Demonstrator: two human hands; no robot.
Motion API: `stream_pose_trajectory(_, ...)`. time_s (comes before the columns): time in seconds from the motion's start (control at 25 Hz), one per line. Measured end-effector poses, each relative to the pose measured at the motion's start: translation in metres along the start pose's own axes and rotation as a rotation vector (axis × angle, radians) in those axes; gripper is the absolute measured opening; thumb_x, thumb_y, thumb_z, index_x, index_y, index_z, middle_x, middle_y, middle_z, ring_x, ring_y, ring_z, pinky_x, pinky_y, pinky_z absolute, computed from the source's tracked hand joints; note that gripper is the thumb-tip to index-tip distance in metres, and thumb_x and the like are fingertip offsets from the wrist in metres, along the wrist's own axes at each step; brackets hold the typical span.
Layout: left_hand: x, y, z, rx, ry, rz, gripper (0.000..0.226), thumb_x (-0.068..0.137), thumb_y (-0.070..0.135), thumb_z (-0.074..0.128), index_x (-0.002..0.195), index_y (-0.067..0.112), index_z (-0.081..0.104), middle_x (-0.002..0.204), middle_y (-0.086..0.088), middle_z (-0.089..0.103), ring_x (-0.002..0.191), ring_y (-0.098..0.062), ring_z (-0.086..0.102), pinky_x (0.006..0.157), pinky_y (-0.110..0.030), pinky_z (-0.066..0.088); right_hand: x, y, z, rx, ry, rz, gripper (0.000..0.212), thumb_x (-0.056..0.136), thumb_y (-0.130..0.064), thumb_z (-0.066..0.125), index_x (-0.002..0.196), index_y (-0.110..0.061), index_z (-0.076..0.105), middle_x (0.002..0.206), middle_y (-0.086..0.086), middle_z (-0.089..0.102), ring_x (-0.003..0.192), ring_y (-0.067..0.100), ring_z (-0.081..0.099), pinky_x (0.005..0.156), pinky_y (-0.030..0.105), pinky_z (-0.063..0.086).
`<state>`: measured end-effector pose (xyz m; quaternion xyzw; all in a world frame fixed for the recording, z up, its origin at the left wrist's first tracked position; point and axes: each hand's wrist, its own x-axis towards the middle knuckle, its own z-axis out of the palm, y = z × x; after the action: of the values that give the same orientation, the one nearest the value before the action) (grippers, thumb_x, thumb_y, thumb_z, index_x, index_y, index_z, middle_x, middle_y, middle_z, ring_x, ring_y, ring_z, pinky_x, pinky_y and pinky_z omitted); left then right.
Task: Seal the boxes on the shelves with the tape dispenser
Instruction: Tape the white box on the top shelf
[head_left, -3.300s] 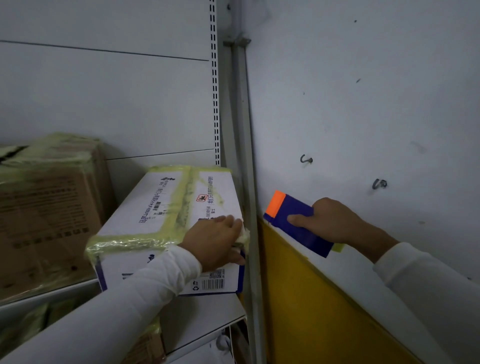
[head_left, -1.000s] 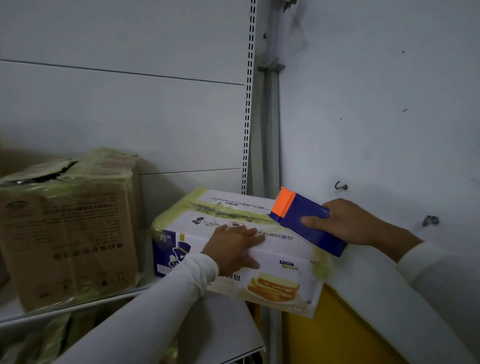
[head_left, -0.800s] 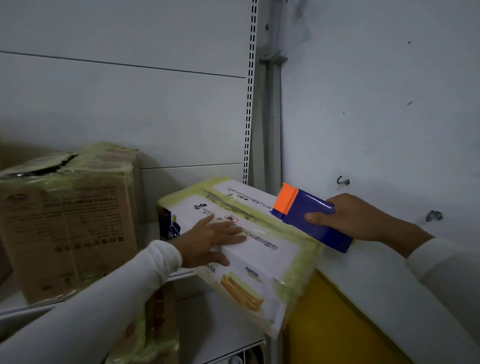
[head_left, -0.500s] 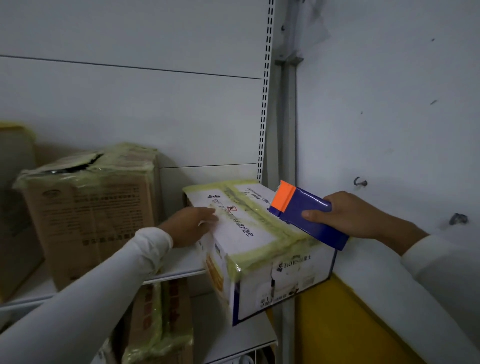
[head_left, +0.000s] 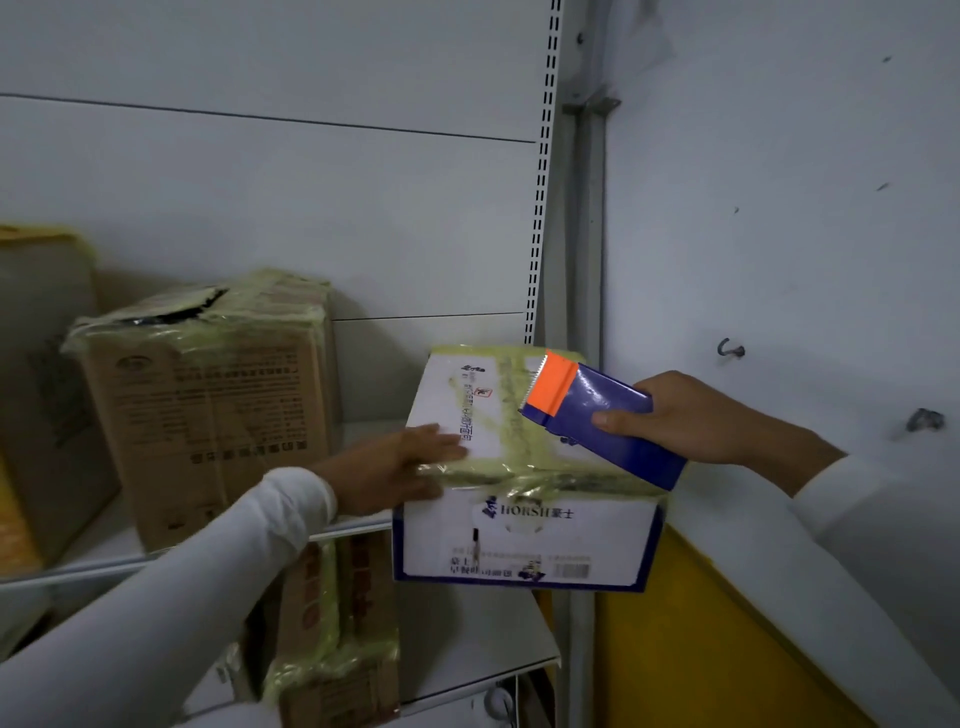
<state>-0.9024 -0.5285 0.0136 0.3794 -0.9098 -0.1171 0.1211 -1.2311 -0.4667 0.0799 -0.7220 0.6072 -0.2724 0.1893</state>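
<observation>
A white box (head_left: 524, 525) with blue edges and yellowish tape across its top sits at the right end of the shelf (head_left: 104, 564), its front hanging past the shelf edge. My left hand (head_left: 395, 467) lies on the box's near left top corner, fingers straight over the top and thumb down the front face. My right hand (head_left: 691, 415) grips a blue tape dispenser (head_left: 597, 421) with an orange toothed end. The dispenser hovers over the right part of the box top, orange end pointing up and left.
A brown carton (head_left: 208, 405) wrapped in yellowish tape, torn at the top, stands left of the white box. Another carton (head_left: 36, 395) is at the far left. Taped boxes (head_left: 332, 623) fill the shelf below. A slotted upright (head_left: 540, 171) and wall hooks (head_left: 730, 349) are on the right.
The white box has been turned on the shelf so that a short end faces me. My left hand shifted to its near left corner. The dispenser stayed over the box's right side.
</observation>
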Motion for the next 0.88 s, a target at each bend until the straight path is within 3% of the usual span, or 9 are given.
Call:
stream_pose_trajectory(0.24,-0.008,0.005,0.01,-0.015,0.109,-0.082,0.059,0.087,0.035,0.064,0.141,0.033,0.04,0.151,0.009,0.033,0.138,-0.013,0.032,0.113,-0.03,0.028,-0.011,-0.016,0.003,0.016,-0.112,-0.062,0.041,0.075,-0.057,0.067,0.081,-0.016,0.069,0.072,-0.003,0.075,0.06,0.009,0.07,0.052,0.018,0.049)
stream_pose_trajectory(0.36,-0.014,0.017,-0.008,-0.306,0.166,-0.115,0.056,0.083,0.044,0.066,0.135,0.034,0.047,0.138,0.014,0.046,0.127,-0.007,0.045,0.106,-0.03,0.039,-0.023,-0.025,-0.002,0.121,-0.259,-0.105,0.039,0.075,-0.052,0.071,0.094,-0.018,0.069,0.088,-0.003,0.077,0.079,0.017,0.075,0.06,0.019,0.057)
stream_pose_trajectory(0.44,-0.014,0.032,-0.019,-0.482,0.261,-0.056,0.046,0.088,0.038,0.06,0.132,0.025,0.053,0.127,0.016,0.055,0.119,0.002,0.051,0.105,-0.025,0.041,-0.029,-0.03,0.001,0.115,-0.3,-0.118,0.035,0.076,-0.048,0.071,0.097,-0.021,0.067,0.091,-0.007,0.077,0.084,0.015,0.075,0.061,0.019,0.057)
stream_pose_trajectory(0.52,-0.014,0.046,-0.024,-0.582,0.27,-0.003,0.041,0.093,0.026,0.055,0.133,0.016,0.052,0.125,0.007,0.061,0.115,0.004,0.054,0.103,-0.018,0.041,-0.034,-0.036,0.004,0.083,-0.301,-0.132,0.034,0.075,-0.049,0.07,0.097,-0.023,0.065,0.091,-0.012,0.076,0.084,0.011,0.074,0.061,0.018,0.057)
stream_pose_trajectory(0.6,-0.015,0.055,-0.023,-0.619,0.247,0.04,0.039,0.096,0.018,0.051,0.134,0.009,0.05,0.129,-0.003,0.06,0.118,-0.003,0.055,0.103,-0.021,0.042,-0.04,-0.043,0.002,0.081,-0.292,-0.15,0.032,0.075,-0.049,0.07,0.096,-0.026,0.065,0.092,-0.014,0.076,0.084,0.009,0.074,0.06,0.017,0.056)
stream_pose_trajectory(0.68,-0.018,0.059,-0.022,-0.651,0.233,0.091,0.037,0.097,0.015,0.047,0.132,0.005,0.052,0.13,-0.007,0.059,0.121,-0.014,0.055,0.106,-0.032,0.042,-0.046,-0.05,0.0,0.117,-0.3,-0.165,0.028,0.077,-0.047,0.071,0.097,-0.028,0.064,0.094,-0.014,0.075,0.086,0.009,0.074,0.061,0.016,0.055)
stream_pose_trajectory(0.76,-0.023,0.061,-0.021,-0.747,0.224,0.134,0.033,0.098,0.012,0.043,0.128,0.003,0.055,0.124,-0.01,0.062,0.117,-0.022,0.058,0.102,-0.039,0.045,-0.051,-0.057,0.004,0.148,-0.314,-0.163,0.026,0.079,-0.045,0.071,0.098,-0.028,0.065,0.095,-0.012,0.076,0.088,0.01,0.074,0.062,0.018,0.056)
stream_pose_trajectory(0.88,-0.03,0.061,-0.019,-0.843,0.231,0.138,0.025,0.098,0.01,0.043,0.11,0.003,0.064,0.108,-0.014,0.068,0.102,-0.025,0.063,0.093,-0.037,0.051,-0.055,-0.059,0.019,0.163,-0.322,-0.147,0.029,0.079,-0.044,0.071,0.1,-0.025,0.065,0.099,-0.009,0.076,0.09,0.015,0.074,0.068,0.026,0.06)
